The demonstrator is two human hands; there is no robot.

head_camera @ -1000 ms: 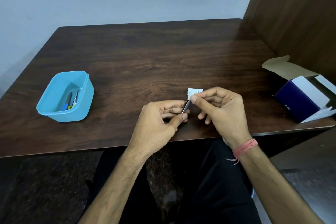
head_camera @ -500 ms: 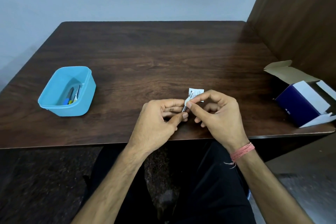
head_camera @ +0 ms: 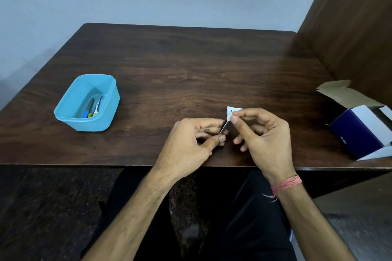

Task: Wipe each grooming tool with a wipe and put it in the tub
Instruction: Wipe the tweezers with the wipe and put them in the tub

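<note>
Tub (head_camera: 70,110) left, box (head_camera: 360,131) right

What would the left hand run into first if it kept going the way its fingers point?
The left hand points right, toward the right hand. It would likely meet that hand's fingers first, right behind the small tool pinched between them.

Open navy box (head_camera: 360,133) (flaps up) at the wooden table's (head_camera: 191,65) right edge

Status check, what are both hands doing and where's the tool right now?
Left hand grips metal tool. Right hand pinches wipe at its tip. Tub sits left, other tools inside; path clear.
</note>
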